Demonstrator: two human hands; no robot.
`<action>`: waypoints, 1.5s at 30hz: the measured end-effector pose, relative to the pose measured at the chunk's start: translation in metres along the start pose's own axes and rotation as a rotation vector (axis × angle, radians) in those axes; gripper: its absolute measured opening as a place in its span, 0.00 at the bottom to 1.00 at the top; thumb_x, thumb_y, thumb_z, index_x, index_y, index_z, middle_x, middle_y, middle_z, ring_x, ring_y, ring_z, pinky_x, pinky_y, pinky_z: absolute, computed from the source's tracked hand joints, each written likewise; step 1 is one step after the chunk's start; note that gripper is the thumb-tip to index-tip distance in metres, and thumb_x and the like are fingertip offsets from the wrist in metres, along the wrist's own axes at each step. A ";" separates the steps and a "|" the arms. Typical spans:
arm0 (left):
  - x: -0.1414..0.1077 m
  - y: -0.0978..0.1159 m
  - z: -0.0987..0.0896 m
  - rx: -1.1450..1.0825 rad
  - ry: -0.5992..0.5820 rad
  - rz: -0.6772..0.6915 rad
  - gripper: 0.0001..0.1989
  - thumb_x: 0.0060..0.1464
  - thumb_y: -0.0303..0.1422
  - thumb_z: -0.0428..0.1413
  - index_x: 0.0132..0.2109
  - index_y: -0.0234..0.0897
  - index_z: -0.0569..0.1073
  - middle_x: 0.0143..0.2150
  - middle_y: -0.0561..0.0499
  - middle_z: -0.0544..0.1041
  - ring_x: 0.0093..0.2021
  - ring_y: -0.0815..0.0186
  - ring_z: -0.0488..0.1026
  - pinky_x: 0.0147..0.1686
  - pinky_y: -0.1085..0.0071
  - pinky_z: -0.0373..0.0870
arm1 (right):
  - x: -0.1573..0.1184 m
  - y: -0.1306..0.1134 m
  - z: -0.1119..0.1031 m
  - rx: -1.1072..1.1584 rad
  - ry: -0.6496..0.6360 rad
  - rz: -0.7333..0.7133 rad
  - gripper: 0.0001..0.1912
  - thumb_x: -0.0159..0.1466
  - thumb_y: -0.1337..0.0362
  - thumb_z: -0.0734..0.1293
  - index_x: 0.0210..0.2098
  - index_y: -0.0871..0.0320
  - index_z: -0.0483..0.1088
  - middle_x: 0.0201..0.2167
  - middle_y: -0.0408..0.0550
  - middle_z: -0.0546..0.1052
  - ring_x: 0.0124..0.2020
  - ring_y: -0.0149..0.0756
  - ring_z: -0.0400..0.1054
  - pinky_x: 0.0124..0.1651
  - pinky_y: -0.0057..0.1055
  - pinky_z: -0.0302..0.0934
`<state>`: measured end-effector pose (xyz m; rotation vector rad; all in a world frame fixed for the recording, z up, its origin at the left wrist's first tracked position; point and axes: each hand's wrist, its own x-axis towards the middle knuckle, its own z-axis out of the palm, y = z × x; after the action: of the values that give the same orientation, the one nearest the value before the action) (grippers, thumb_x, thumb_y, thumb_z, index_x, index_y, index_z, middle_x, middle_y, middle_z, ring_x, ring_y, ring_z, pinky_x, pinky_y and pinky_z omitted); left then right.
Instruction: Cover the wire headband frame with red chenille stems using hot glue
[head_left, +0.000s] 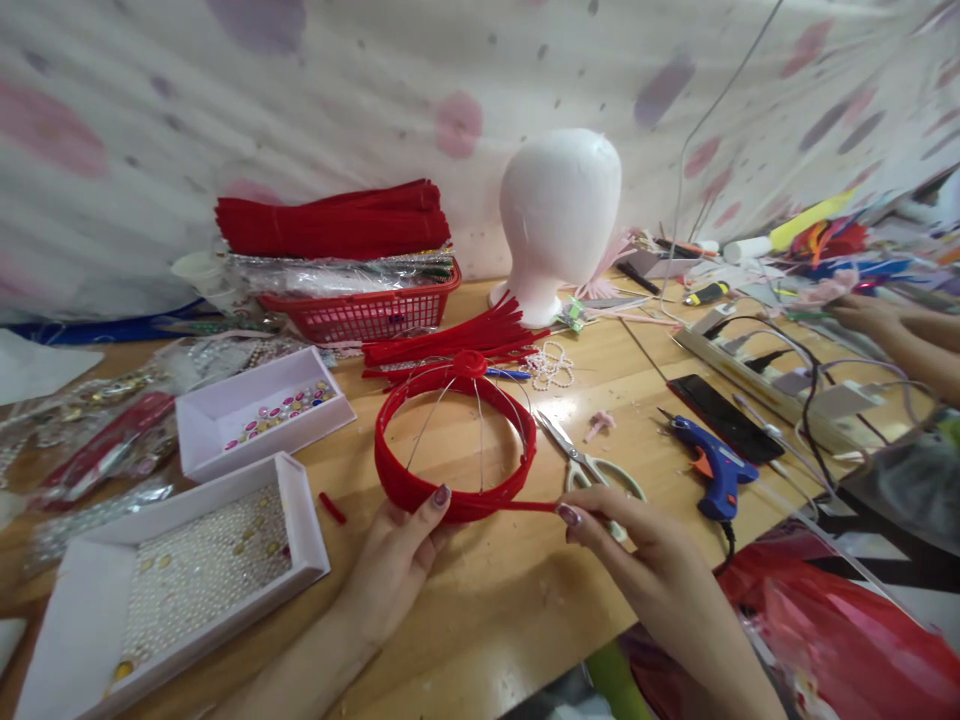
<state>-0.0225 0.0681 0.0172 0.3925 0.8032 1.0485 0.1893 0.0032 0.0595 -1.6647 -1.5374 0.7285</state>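
A ring-shaped frame (455, 508) wrapped in red fuzzy pipe cleaner is held above the table. Thin bare wires rise from it to a red coiled disc (469, 364) at the top. My left hand (409, 545) grips the ring's near side, thumb on the outside and fingers underneath. My right hand (626, 540) pinches the free end of a red pipe cleaner (534, 506), which stretches taut from the ring's near right side. Scissors with pale handles (574, 455) lie just behind my right hand. A short red pipe cleaner piece (331, 508) rests left of my left hand.
At left stand white boxes of gems (341, 408) and pearls (307, 530). Behind are a red basket (360, 318), red pipe cleaners (450, 335) and a white foam head (559, 200). A blue glue gun (712, 465), phone (724, 418) and power strip (772, 390) lie right, near another person's hand (870, 318).
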 end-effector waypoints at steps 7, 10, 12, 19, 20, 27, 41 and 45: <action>-0.002 0.002 0.000 -0.014 0.001 -0.009 0.33 0.35 0.36 0.78 0.50 0.36 0.80 0.38 0.49 0.86 0.41 0.60 0.83 0.42 0.71 0.82 | 0.019 0.011 0.006 0.108 0.103 0.088 0.21 0.64 0.43 0.69 0.30 0.55 0.76 0.22 0.45 0.73 0.25 0.34 0.65 0.26 0.29 0.58; -0.003 0.003 0.001 -0.014 -0.013 -0.008 0.32 0.34 0.36 0.78 0.50 0.36 0.80 0.37 0.48 0.86 0.41 0.59 0.83 0.45 0.67 0.81 | 0.025 0.016 0.010 0.160 0.139 0.099 0.22 0.62 0.41 0.70 0.29 0.55 0.73 0.22 0.43 0.72 0.25 0.34 0.65 0.26 0.29 0.59; -0.003 0.003 0.002 -0.024 -0.018 0.004 0.30 0.36 0.38 0.77 0.48 0.36 0.80 0.37 0.48 0.86 0.41 0.59 0.83 0.48 0.64 0.81 | 0.028 0.018 0.013 0.189 0.173 0.087 0.22 0.61 0.42 0.71 0.28 0.54 0.71 0.22 0.42 0.71 0.26 0.33 0.66 0.27 0.29 0.60; -0.001 0.003 0.003 -0.066 0.039 -0.026 0.26 0.32 0.42 0.78 0.37 0.34 0.79 0.35 0.47 0.86 0.43 0.56 0.83 0.50 0.60 0.81 | 0.035 0.021 0.019 0.243 0.248 -0.054 0.16 0.63 0.51 0.73 0.27 0.54 0.71 0.39 0.48 0.76 0.44 0.38 0.71 0.47 0.33 0.65; -0.001 0.003 0.003 -0.067 0.041 -0.030 0.27 0.32 0.43 0.78 0.37 0.34 0.79 0.36 0.47 0.86 0.44 0.55 0.83 0.50 0.60 0.81 | 0.036 0.021 0.019 0.245 0.238 -0.059 0.15 0.64 0.52 0.72 0.27 0.54 0.70 0.40 0.48 0.77 0.45 0.39 0.71 0.48 0.34 0.65; -0.001 0.007 0.005 -0.118 0.077 -0.055 0.26 0.31 0.39 0.79 0.37 0.34 0.79 0.35 0.48 0.86 0.41 0.59 0.83 0.48 0.63 0.81 | 0.042 0.019 0.023 0.264 0.188 -0.138 0.13 0.67 0.55 0.70 0.29 0.53 0.69 0.41 0.50 0.81 0.44 0.40 0.74 0.48 0.38 0.67; 0.002 0.007 -0.004 -0.109 0.042 -0.080 0.21 0.25 0.36 0.80 0.28 0.33 0.82 0.28 0.48 0.84 0.33 0.61 0.81 0.46 0.61 0.80 | 0.040 0.014 0.023 0.347 0.184 -0.177 0.14 0.68 0.54 0.69 0.30 0.53 0.68 0.40 0.51 0.84 0.42 0.41 0.79 0.46 0.39 0.73; 0.003 0.007 -0.004 -0.128 0.034 -0.074 0.20 0.28 0.35 0.79 0.29 0.34 0.82 0.29 0.49 0.84 0.32 0.63 0.80 0.45 0.62 0.80 | 0.040 0.009 0.024 0.330 0.209 -0.192 0.13 0.68 0.54 0.69 0.30 0.53 0.69 0.40 0.51 0.84 0.41 0.42 0.79 0.46 0.41 0.73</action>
<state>-0.0289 0.0736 0.0181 0.2349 0.7705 1.0342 0.1797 0.0457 0.0414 -1.2867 -1.3268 0.6438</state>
